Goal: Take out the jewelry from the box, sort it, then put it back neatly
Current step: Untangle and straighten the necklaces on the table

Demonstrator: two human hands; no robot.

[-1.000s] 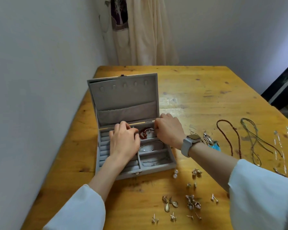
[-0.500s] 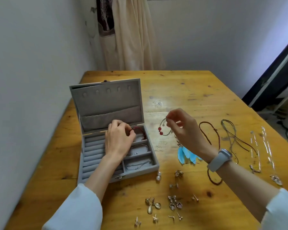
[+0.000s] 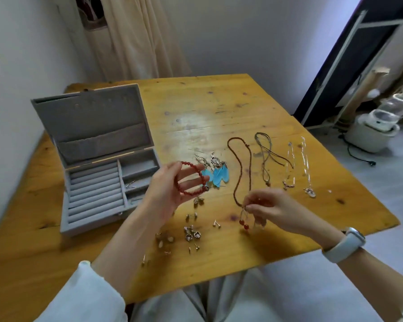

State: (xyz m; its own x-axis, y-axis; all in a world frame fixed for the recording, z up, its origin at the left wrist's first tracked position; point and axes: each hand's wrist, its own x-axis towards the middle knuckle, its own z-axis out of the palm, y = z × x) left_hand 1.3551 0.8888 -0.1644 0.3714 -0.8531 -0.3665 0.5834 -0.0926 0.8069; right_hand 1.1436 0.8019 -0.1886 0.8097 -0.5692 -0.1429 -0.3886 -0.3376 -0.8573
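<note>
Box (image 3: 96, 159): grey, lid propped open, at the desk's left side; ring rolls bare, small chains remain in two right-hand compartments, so emptying is judged unfinished.
Left hand (image 3: 168, 194): raised above the desk beside the box; grip is loose, thumb and spread fingers hooked through the red bracelet (image 3: 192, 180) to carry it as an open ring.
Right hand (image 3: 272, 206): low over the desk; grip is a fingertip pinch on a thin bracelet (image 3: 244, 220), whose red beads dangle close above the wood, judged ready for laying down.
Necklaces (image 3: 265, 159): laid stretched out in parallel lines at right, well apart, likely to prevent tangling.
Feather earrings (image 3: 215, 173): paired, between box and necklaces.
Studs (image 3: 191, 233): small earrings grouped along the near edge, by type.
Desk (image 3: 219, 108): yellow wood; far half bare, serving as sorting surface.
Risk: dangling beads may snag the nearest necklace.
</note>
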